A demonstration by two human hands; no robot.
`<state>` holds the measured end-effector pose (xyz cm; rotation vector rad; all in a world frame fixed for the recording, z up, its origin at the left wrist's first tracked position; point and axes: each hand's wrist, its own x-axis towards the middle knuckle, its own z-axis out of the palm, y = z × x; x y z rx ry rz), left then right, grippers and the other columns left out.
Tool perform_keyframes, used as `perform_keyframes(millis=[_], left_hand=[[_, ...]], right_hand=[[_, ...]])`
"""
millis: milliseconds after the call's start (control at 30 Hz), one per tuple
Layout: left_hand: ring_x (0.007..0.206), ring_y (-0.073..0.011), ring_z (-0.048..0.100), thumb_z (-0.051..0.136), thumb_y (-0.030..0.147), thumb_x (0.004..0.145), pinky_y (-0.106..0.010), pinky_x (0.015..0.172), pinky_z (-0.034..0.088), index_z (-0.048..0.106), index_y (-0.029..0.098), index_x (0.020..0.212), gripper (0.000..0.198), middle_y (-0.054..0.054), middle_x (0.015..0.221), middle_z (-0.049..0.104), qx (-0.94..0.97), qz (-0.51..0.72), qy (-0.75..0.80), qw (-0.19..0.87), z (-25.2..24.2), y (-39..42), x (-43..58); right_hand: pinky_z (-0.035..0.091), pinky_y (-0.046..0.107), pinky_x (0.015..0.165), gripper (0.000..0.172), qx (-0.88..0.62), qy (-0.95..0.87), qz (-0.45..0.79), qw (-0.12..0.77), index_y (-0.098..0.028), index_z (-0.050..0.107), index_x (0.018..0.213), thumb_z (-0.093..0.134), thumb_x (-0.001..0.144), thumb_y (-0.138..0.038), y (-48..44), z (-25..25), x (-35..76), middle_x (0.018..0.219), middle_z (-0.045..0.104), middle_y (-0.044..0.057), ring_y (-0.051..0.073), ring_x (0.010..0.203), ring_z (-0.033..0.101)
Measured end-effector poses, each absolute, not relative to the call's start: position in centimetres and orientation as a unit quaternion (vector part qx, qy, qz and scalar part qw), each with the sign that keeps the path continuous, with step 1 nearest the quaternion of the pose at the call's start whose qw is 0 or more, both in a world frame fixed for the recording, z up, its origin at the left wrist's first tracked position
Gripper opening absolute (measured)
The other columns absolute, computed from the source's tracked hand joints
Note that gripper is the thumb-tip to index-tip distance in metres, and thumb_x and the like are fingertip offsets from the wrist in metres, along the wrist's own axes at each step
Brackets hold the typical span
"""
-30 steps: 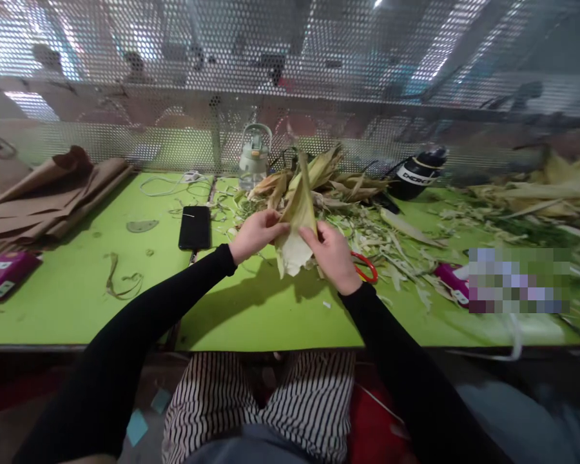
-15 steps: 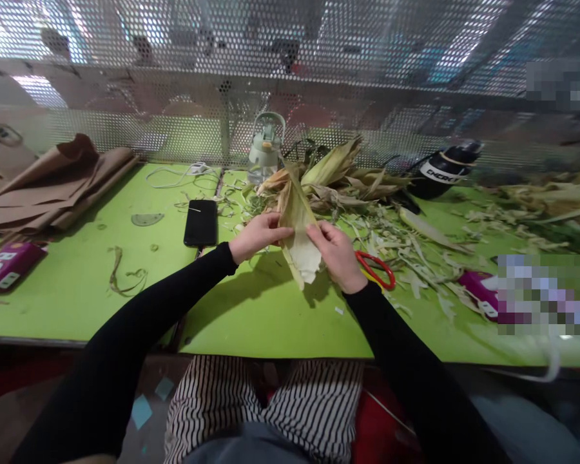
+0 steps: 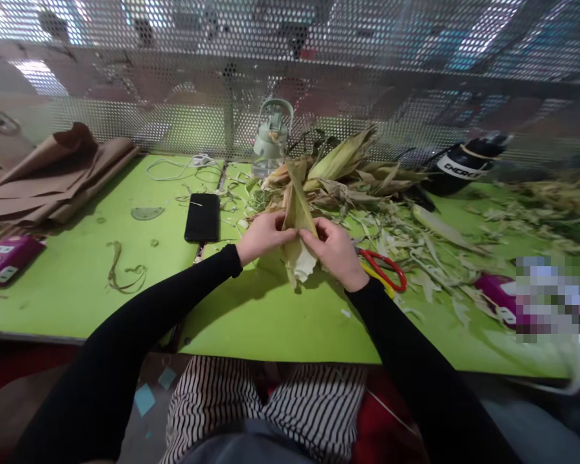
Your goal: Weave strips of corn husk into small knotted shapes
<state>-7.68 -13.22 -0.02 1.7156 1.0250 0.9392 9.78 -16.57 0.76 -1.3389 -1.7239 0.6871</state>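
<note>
A pale yellow-green corn husk [image 3: 299, 205] is held upright over the green table, its wide torn end hanging down and its tip pointing away. My left hand [image 3: 265, 238] pinches its left edge. On the other edge my right hand [image 3: 336, 250] has a grip too, and the two thumbs nearly meet in the middle, drawing the husk into a fold. Just beyond lies a heap of corn husks [image 3: 341, 161] and dry leaves. Scissors with red and yellow handles [image 3: 384, 269] rest beside my right wrist, partly hidden by it.
A black phone [image 3: 202, 218] lies left of my hands. Behind the husk stands a clear bottle with a pale green lid [image 3: 270, 138]. Shredded husk strips [image 3: 391, 232] cover the right side, near a tilted black bottle [image 3: 464, 164]. Brown paper [image 3: 58, 177] sits far left. A perforated metal screen [image 3: 174, 96] closes off the back.
My thumbs have come closer together, and the husk, spread flatter before, is now gathered into a narrower fold. The view has shifted slightly.
</note>
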Motion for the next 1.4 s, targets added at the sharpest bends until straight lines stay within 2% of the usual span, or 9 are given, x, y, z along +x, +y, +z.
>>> perform_keyframes(millis=[200,333,467,600,900,1067,1200,1300,1400], left_hand=[[0.076,-0.0158,0.063,0.063,0.025,0.079,-0.026,0.067,0.050,0.067,0.012,0.096,0.022,-0.006,0.089,0.071,0.729,0.365,0.424,0.394,-0.3,-13.0,-7.7],[0.071,-0.0144,0.059,0.063,0.024,0.079,-0.026,0.065,0.045,0.066,0.013,0.088,0.015,-0.004,0.083,0.069,0.758,0.350,0.442,0.327,0.1,-13.3,-7.7],[0.064,-0.0127,0.051,0.061,0.023,0.080,-0.025,0.059,0.036,0.063,0.014,0.079,0.009,-0.003,0.075,0.064,0.784,0.327,0.459,0.258,0.5,-13.9,-7.6],[0.061,-0.0122,0.046,0.061,0.023,0.082,-0.026,0.059,0.033,0.061,0.015,0.080,0.009,-0.001,0.072,0.062,0.793,0.317,0.473,0.215,0.9,-14.5,-7.4],[0.059,-0.0114,0.042,0.061,0.023,0.082,-0.025,0.057,0.029,0.056,0.016,0.074,0.012,0.000,0.069,0.057,0.795,0.315,0.475,0.208,1.3,-15.0,-7.1],[0.060,-0.0108,0.041,0.062,0.021,0.081,-0.025,0.058,0.028,0.057,0.016,0.073,0.011,0.001,0.068,0.057,0.802,0.319,0.459,0.209,1.2,-15.1,-7.1],[0.062,-0.0107,0.043,0.064,0.020,0.079,-0.025,0.059,0.031,0.059,0.015,0.075,0.008,0.001,0.069,0.057,0.787,0.343,0.441,0.260,1.1,-14.8,-7.2],[0.067,-0.0108,0.052,0.063,0.019,0.079,-0.023,0.063,0.040,0.063,0.012,0.084,0.008,-0.001,0.077,0.063,0.748,0.348,0.392,0.409,0.9,-14.4,-7.4],[0.075,-0.0123,0.061,0.066,0.023,0.081,-0.025,0.071,0.049,0.065,0.010,0.095,0.020,-0.006,0.090,0.069,0.697,0.335,0.337,0.538,0.8,-14.1,-7.6]], right_hand=[[0.041,0.030,0.060,0.019,-0.544,-0.711,0.217,0.390,-0.019,0.061,0.085,0.060,0.083,-0.038,-16.8,0.8,9.5,0.075,0.065,0.003,0.016,0.063,0.054],[0.038,0.030,0.059,0.017,-0.547,-0.731,0.182,0.365,-0.020,0.057,0.082,0.059,0.084,-0.038,-16.9,0.9,9.5,0.068,0.060,0.000,0.015,0.058,0.049],[0.032,0.030,0.059,0.023,-0.555,-0.743,0.138,0.348,-0.024,0.044,0.068,0.059,0.082,-0.034,-16.8,0.7,9.4,0.060,0.048,-0.002,0.015,0.057,0.043],[0.030,0.031,0.060,0.026,-0.558,-0.748,0.105,0.345,-0.025,0.035,0.066,0.056,0.081,-0.030,-16.8,0.5,9.2,0.060,0.044,-0.002,0.016,0.057,0.041],[0.035,0.031,0.061,0.013,-0.554,-0.745,0.091,0.361,-0.023,0.045,0.074,0.053,0.082,-0.030,-17.2,0.4,9.0,0.068,0.055,0.002,0.017,0.062,0.046],[0.035,0.031,0.062,0.015,-0.561,-0.733,0.109,0.369,-0.023,0.045,0.072,0.053,0.081,-0.031,-17.5,0.4,9.0,0.068,0.055,0.002,0.017,0.062,0.046],[0.038,0.032,0.062,0.013,-0.564,-0.724,0.148,0.369,-0.020,0.053,0.077,0.053,0.082,-0.033,-17.5,0.5,9.2,0.072,0.060,0.004,0.018,0.063,0.050],[0.040,0.032,0.062,0.020,-0.562,-0.717,0.188,0.365,-0.018,0.059,0.084,0.053,0.084,-0.037,-17.4,0.5,9.6,0.075,0.064,0.005,0.018,0.064,0.053],[0.043,0.032,0.063,0.024,-0.555,-0.711,0.223,0.370,-0.018,0.061,0.086,0.055,0.084,-0.040,-17.4,0.4,10.1,0.077,0.066,0.005,0.019,0.067,0.055]])
